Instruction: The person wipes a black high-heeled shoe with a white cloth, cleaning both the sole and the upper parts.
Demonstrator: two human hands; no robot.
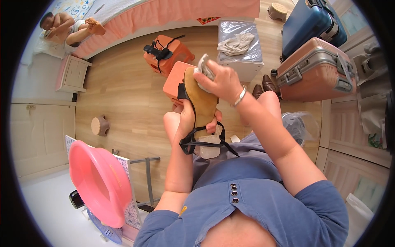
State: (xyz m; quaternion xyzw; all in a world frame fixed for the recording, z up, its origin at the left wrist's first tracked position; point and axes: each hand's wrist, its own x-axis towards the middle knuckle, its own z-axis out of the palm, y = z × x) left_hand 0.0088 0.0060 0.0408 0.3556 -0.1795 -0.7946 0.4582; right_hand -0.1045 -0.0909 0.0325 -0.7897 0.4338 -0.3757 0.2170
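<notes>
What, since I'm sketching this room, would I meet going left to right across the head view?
Pink plastic basin → tan-soled sandal with black straps → brown leather shoes → pink hard-shell suitcase.

Home bedroom: bed (117,9) with pink ruffled skirt (177,16), white nightstand (74,74), wood-look floor (117,88), suitcases (314,76).

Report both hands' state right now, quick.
Left hand: closed, holding the tan sandal with black straps.
Right hand: closed, holding the pale cloth at the sandal's far end.
</notes>
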